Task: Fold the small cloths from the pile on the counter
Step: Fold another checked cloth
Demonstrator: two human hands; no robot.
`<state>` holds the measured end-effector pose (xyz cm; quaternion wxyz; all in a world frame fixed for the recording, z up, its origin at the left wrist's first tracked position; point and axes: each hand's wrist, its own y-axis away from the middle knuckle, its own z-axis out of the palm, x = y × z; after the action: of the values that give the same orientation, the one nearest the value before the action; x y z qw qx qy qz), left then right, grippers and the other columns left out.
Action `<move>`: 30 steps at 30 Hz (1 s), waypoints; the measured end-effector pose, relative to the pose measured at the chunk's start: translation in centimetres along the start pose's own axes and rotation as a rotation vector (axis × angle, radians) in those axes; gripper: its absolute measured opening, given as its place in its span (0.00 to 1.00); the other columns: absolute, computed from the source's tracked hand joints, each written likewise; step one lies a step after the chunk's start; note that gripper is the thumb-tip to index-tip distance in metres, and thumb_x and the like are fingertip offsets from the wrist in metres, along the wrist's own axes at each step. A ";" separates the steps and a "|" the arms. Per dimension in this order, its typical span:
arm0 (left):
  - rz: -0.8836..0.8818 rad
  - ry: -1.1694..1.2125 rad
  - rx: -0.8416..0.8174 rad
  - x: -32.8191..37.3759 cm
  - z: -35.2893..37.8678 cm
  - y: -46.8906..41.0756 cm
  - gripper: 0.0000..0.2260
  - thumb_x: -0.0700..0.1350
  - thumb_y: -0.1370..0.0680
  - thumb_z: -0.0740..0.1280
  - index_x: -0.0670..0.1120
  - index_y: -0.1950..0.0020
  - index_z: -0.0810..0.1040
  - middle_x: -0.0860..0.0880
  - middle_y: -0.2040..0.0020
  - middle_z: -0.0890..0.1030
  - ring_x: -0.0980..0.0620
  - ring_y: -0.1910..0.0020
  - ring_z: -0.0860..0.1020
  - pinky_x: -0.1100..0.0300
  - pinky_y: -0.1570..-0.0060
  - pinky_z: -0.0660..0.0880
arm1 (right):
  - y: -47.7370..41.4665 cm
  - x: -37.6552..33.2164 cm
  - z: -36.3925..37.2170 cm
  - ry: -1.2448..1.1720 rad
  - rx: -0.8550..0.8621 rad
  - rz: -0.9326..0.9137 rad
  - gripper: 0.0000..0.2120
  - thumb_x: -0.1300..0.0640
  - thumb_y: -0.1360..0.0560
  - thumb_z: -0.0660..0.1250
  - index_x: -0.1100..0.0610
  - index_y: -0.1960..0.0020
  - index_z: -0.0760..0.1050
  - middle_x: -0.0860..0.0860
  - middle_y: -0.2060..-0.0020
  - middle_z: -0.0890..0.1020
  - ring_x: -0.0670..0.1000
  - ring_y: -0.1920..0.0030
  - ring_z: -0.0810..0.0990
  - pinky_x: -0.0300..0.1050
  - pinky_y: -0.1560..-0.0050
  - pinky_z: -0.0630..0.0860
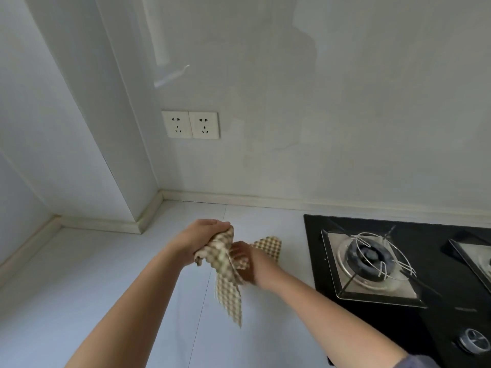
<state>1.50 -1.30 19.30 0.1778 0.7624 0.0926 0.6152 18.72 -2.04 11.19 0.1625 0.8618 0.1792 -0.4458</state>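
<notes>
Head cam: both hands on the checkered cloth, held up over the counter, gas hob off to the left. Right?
One slip: the gas hob sits to the right, not the left, as the head view shows. The rest stands: the left hand grips the checkered cloth, the blurred right hand is on it too, over the counter.

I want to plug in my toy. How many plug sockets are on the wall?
2. The left socket plate and the right socket plate sit side by side on the wall above the counter. Others may lie outside the picture.
</notes>
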 end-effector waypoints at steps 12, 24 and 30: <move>-0.079 -0.030 0.039 -1.1 -1.8 0.2 0.11 0.49 0.22 0.68 0.40 0.55 0.79 0.45 0.66 0.80 0.50 0.70 0.78 0.61 0.72 0.72 | 0.2 -2.5 0.2 -0.286 -0.057 0.021 0.07 0.49 0.27 0.71 0.52 0.53 0.80 0.47 0.56 0.84 0.45 0.54 0.82 0.44 0.49 0.77; 0.204 -0.890 0.049 -1.4 -5.2 0.4 0.10 0.48 0.30 0.75 0.50 0.64 0.74 0.52 0.64 0.76 0.53 0.64 0.74 0.62 0.67 0.67 | 0.3 -2.9 -5.4 -0.208 0.179 -0.012 0.11 0.54 0.18 0.59 0.54 0.58 0.72 0.46 0.64 0.73 0.45 0.62 0.71 0.39 0.58 0.67; 0.118 0.049 -0.115 -3.5 -7.3 0.4 0.19 0.47 0.32 0.78 0.35 0.52 0.77 0.42 0.59 0.80 0.46 0.56 0.79 0.60 0.50 0.78 | 1.6 -2.4 -8.9 -0.279 -0.090 0.198 0.11 0.61 0.27 0.73 0.57 0.45 0.78 0.51 0.49 0.84 0.49 0.48 0.83 0.42 0.43 0.77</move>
<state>-6.36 -1.82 17.63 0.1823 0.7397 0.0162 0.6476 24.47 0.03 18.24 0.2673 0.7969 0.0888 -0.5344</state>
